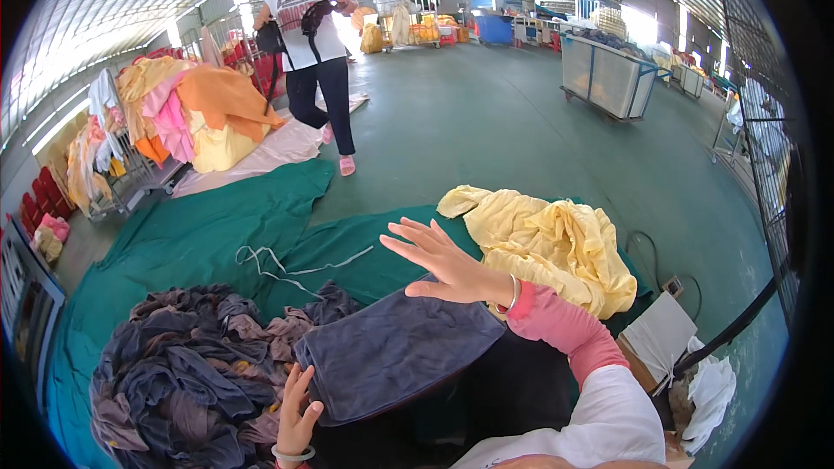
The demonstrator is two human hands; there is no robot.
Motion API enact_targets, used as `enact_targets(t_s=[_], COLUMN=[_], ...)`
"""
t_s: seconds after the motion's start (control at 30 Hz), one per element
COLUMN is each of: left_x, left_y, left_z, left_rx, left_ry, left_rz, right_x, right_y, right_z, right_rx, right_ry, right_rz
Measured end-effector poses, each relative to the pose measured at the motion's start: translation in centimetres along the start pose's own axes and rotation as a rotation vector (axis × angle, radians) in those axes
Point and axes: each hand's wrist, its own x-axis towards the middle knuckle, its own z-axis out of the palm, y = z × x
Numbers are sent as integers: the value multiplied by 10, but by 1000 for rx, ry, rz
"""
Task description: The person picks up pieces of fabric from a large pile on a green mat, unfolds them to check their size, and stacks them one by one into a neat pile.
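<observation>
A stack of flat dark blue-grey cloths point(395, 352), possibly towels, lies squared up in front of me, seemingly on my lap. My left hand point(298, 417) rests by its near left corner, fingers apart, the fingertips at the edge; whether they press on it I cannot tell. Above the far right part of the stack my right hand point(447, 262) is raised with fingers spread, holding nothing. To the left is a large heap of crumpled dark blue and brownish cloths point(187, 373), reaching up to the stack's left edge.
Green sheeting point(200, 217) covers the floor ahead, with white string point(282, 271) on it. A yellow cloth bundle point(556, 247) lies front right, a cardboard box point(656, 339) beyond my right elbow. A person point(308, 43) walks nearby; a wheeled bin point(604, 78) stands farther off.
</observation>
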Motion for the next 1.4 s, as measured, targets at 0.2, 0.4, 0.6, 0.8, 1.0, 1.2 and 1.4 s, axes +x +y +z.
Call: enact_targets(t_s=[0.2,0.4,0.6,0.8,1.0,1.2,1.4], left_x=[-17,-31,-41,-47,-49,-48,-28], left_y=[-1,-9,2,6,8,7,-6], left_z=[-6,-18,-22,-26,-27,-35,-49], left_rx=[75,140,106,170,179,111,-50], left_ry=[-26,4,60,89,91,127,211], left_rz=[39,52,42,56,54,63,92], right_x=[37,66,86,91,91,98,102], right_y=[-14,-22,-25,-30,-33,-33,-37], right_z=[-9,-17,-26,-28,-29,-24,-20], right_rx=[-62,-102,-135,-127,-116,-109,-120], right_ry=[-30,-14,-21,-40,-51,-46,-150], right_rz=[-68,-148,-185,-174,-157,-192,-149])
